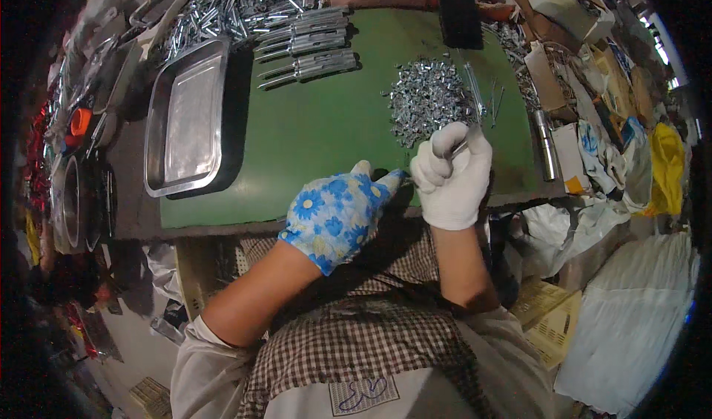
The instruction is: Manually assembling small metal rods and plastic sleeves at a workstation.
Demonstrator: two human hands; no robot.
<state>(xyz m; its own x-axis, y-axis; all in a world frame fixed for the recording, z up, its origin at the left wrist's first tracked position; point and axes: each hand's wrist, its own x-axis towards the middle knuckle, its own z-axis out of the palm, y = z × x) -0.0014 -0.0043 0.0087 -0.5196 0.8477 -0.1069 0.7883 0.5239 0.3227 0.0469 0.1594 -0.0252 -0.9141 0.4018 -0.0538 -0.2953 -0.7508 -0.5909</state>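
My left hand (337, 211), in a white glove with blue flowers, is at the near edge of a green work mat (311, 141). Its fingers are curled together and point right; whatever they pinch is too small to make out. My right hand (454, 178), in a plain white glove, is raised beside it with fingers bent in a pinch. A slim metallic piece (459, 150) shows between its thumb and fingers. Just beyond that hand lies a pile of small shiny metal parts (430, 96). A few thin metal rods (475, 89) lie along the pile's right side.
A shallow metal tray (194, 119) sits on the left. Bundled pointed metal pieces (308, 67) lie at the far side, before a heap of loose metal parts (237, 4). A metal cylinder (547, 144) and a yellow bag (666, 167) are on the right.
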